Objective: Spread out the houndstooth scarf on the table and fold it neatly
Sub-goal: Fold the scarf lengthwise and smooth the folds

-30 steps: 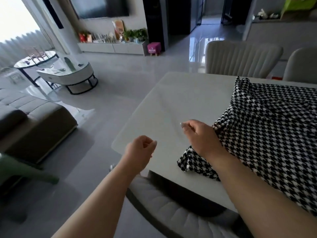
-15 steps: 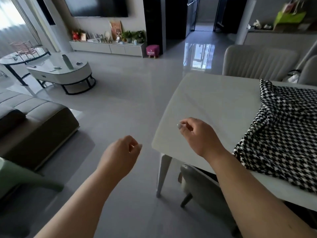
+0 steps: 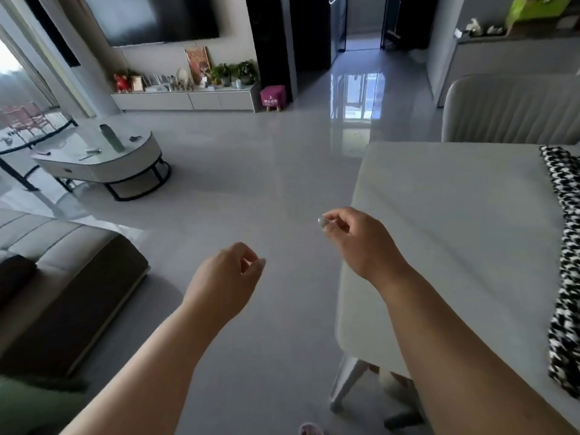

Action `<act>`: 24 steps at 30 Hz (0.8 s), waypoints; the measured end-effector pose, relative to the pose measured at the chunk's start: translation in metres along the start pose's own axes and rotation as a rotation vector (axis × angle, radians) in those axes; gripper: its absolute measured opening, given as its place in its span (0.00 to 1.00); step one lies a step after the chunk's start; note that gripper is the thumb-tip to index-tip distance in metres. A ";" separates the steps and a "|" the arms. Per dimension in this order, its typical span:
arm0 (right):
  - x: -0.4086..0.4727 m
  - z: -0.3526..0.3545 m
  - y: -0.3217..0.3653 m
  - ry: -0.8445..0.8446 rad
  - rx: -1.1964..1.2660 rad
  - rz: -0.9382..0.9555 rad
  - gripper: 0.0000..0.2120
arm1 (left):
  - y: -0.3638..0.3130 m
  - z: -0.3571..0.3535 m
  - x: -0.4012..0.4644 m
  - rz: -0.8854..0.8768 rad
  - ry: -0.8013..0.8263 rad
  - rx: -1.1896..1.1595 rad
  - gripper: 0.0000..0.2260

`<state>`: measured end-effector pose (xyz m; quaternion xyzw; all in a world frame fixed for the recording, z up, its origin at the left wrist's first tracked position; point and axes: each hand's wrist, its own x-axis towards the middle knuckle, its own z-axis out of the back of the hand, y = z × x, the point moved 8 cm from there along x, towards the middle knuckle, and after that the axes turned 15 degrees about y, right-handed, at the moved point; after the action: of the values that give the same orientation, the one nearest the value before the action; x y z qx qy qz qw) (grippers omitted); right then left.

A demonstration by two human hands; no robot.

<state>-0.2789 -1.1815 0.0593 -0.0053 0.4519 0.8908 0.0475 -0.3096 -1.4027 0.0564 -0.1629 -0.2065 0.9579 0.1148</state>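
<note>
The black-and-white houndstooth scarf (image 3: 565, 277) lies on the white table (image 3: 439, 215). Only its left strip shows at the right edge of the view. My right hand (image 3: 361, 243) hovers at the table's left edge, well left of the scarf. Its fingers are loosely curled and hold nothing. My left hand (image 3: 226, 277) hangs over the floor, left of the table, also loosely curled and empty. Neither hand touches the scarf.
A pale ribbed chair (image 3: 508, 108) stands behind the table. A grey sofa (image 3: 62, 277) is at the left, with a round coffee table (image 3: 103, 161) beyond it. A pink stool (image 3: 272, 97) sits by the TV cabinet. Glossy floor lies between them.
The view has swung left, so the scarf slid to the right edge. My right hand came off the scarf's corner and both hands now hang away from it.
</note>
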 end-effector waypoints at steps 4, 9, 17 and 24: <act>0.057 0.004 -0.004 -0.015 0.029 -0.057 0.15 | 0.000 0.021 0.075 -0.034 0.047 0.026 0.08; 0.111 0.034 -0.020 -0.135 0.016 -0.159 0.15 | -0.015 0.041 0.162 -0.124 0.104 0.044 0.09; 0.196 0.070 -0.034 -0.315 -0.051 -0.300 0.18 | -0.057 0.062 0.308 -0.335 0.226 0.068 0.08; 0.273 0.093 -0.028 -0.527 -0.039 -0.432 0.19 | -0.096 0.098 0.436 -0.539 0.313 0.098 0.08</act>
<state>-0.5450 -1.0680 0.0773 0.1285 0.3954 0.8394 0.3501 -0.7317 -1.2272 0.0671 -0.2421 -0.1757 0.8651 0.4026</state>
